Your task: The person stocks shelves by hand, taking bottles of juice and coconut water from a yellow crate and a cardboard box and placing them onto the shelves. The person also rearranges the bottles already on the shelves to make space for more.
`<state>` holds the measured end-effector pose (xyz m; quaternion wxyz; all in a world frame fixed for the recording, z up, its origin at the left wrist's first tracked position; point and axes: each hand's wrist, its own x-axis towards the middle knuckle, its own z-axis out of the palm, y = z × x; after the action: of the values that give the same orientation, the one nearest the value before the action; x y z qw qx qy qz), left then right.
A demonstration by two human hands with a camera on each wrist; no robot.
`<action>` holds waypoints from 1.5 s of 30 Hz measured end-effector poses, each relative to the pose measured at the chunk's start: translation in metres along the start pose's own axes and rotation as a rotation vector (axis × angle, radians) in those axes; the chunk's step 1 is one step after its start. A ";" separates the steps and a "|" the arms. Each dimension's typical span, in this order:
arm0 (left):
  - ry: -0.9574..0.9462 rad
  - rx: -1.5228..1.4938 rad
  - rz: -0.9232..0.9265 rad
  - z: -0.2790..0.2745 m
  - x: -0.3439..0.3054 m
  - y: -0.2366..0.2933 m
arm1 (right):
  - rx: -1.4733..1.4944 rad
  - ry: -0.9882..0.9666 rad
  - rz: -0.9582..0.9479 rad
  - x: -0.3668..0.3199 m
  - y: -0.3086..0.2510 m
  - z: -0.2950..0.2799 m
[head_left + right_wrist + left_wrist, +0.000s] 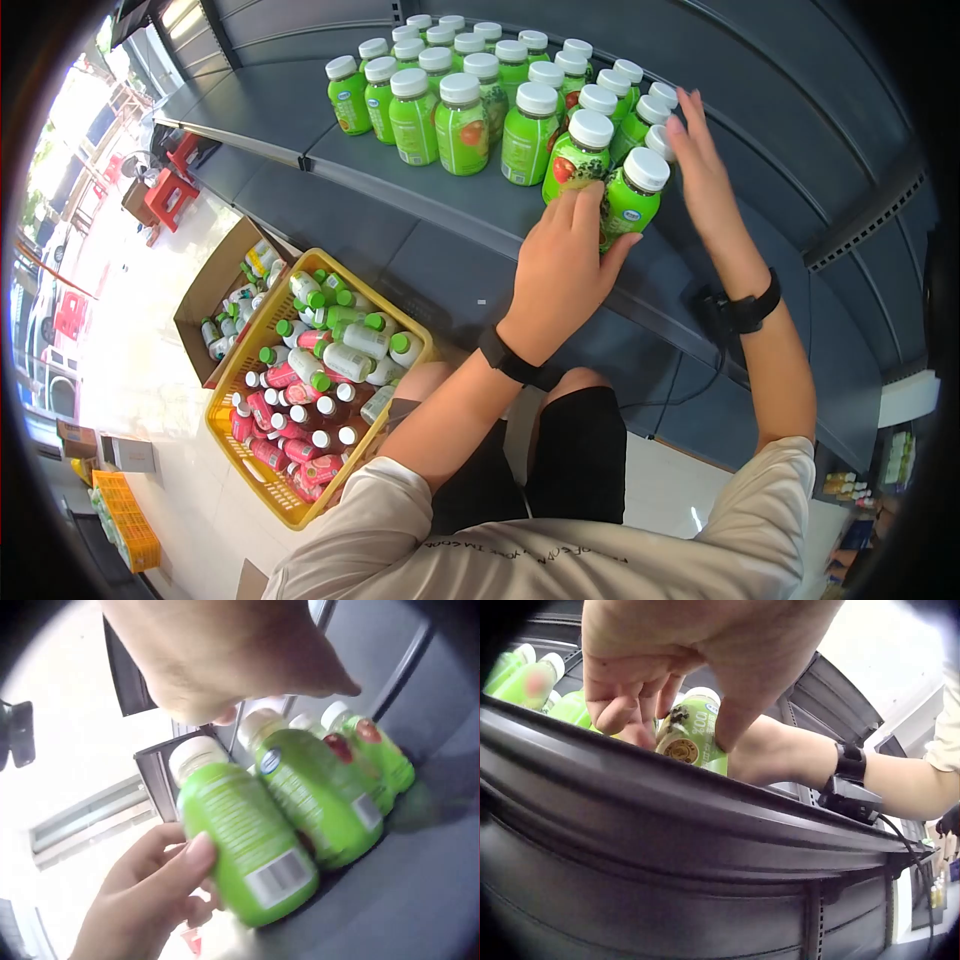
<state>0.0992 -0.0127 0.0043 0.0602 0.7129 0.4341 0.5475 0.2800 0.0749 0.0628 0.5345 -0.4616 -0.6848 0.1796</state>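
Observation:
Rows of green bottles with white caps (461, 125) stand on the grey shelf. My left hand (565, 272) grips the green bottle at the front right corner (640, 190), thumb on its near side and fingers on the other; the left wrist view shows this bottle (694, 735) under the hand (705, 645). My right hand (703, 165) is raised beside the right edge of the group, fingers straight, holding nothing. In the right wrist view the gripped bottle (244, 840) leans close to a neighbouring bottle (315, 795), below my right hand (225, 652).
A yellow basket (300, 515) of pink and white bottles stands below left, beside a cardboard box (195, 300) with more bottles. The shelf's front lip (420, 195) runs under the bottles. A slotted upright (868, 222) is at the right. A cable (690, 398) hangs from my right wrist.

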 end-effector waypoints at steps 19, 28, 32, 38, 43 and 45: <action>-0.067 -0.033 -0.002 0.003 0.004 0.006 | -0.352 0.044 -0.219 0.040 0.008 0.010; 0.056 -0.156 -0.016 0.027 0.005 -0.002 | -0.003 0.030 -0.303 0.046 0.044 0.015; 0.114 0.215 0.231 0.019 -0.001 0.000 | 0.113 -0.105 -0.234 0.038 0.046 0.005; 0.147 -0.018 0.047 0.025 -0.010 -0.003 | 0.286 0.000 0.221 0.023 -0.004 -0.003; 0.138 -0.082 0.162 0.008 -0.025 0.006 | 0.662 -0.039 0.703 -0.008 -0.045 -0.007; -0.027 -0.122 0.238 -0.024 -0.038 0.008 | 0.781 -0.024 0.788 -0.019 -0.053 -0.014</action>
<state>0.0825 -0.0536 -0.0095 0.0439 0.7616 0.3117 0.5665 0.2693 0.0291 0.0966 0.5505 -0.4482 -0.3487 0.6119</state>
